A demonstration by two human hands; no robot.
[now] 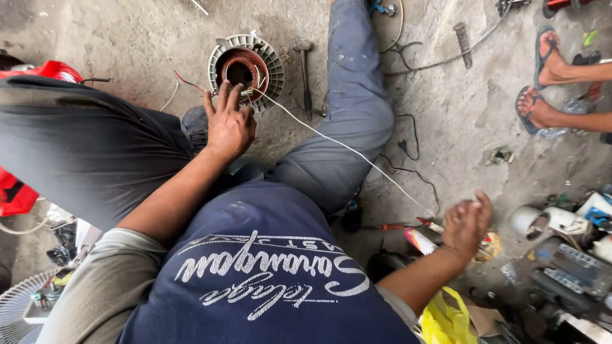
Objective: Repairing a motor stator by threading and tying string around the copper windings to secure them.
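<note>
Seated worker at a fan motor stator (245, 69) lying on the concrete floor (127, 38). The left hand (229, 124) rests open-fingered against its rim. The right hand (468, 220), blurred, pinches the white wire (344, 146) stretched from the stator.

A motor stator (246, 67) lies on the concrete floor (127, 38) between the person's knees, bore facing up: a round, pale, finned housing ringed around copper-coloured windings and a dark centre hole. A thin white wire (344, 148) runs taut from its windings, slanting across the right trouser leg down to the lower right.
</note>
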